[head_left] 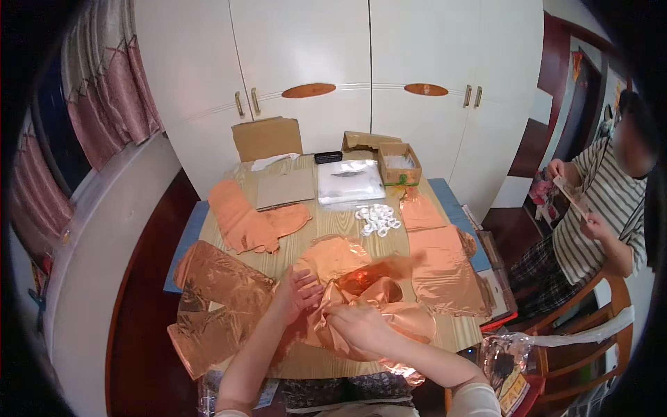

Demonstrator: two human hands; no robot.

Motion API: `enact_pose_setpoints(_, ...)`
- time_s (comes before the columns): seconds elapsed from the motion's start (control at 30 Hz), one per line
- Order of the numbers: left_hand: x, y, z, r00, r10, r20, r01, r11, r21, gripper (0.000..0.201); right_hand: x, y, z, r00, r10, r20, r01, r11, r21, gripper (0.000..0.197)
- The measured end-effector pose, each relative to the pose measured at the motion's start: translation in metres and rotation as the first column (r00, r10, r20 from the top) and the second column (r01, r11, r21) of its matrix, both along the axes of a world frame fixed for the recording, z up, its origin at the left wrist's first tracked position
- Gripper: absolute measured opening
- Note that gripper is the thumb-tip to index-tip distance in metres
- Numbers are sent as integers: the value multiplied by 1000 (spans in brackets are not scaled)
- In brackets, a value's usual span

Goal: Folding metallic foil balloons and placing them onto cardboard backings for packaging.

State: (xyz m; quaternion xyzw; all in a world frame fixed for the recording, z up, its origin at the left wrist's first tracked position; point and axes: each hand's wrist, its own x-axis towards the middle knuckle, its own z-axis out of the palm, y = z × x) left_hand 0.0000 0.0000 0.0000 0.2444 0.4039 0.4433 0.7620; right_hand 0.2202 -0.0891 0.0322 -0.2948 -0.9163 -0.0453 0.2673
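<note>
A crumpled rose-gold foil balloon (403,316) lies in folds at the near middle of the table, partly bunched up. My right hand (358,326) pinches a fold of it, with the fingertips closed on the shiny film. Just to the left, my left hand (299,293) is held up beside the foil, its fingers apart and nothing visible in them. Flat rose-gold foil balloons surround the work: one at the far left (243,219), a creased one at the near left (215,299), and another on the right (445,267).
White rings (377,219) lie in a pile behind the foil. Farther back are a stack of clear plastic bags (351,182), a grey-brown board (286,187), a black tray (328,158) and a cardboard box (400,175). At right, a person (597,201) holds a flat strip beside a wooden chair (618,313).
</note>
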Motion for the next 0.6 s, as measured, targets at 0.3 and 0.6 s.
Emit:
enact_pose_setpoints(0.3,3,-18,4,626,55,-778,373,855,360,81,-39,-42,-20,995,-99,33,100,994,-33,24)
enact_pose_setpoints(0.6,18,-3,-8,140,349,-926,966,157,205,67,-43,-46,-25,986,-165,7,164,984,71,21)
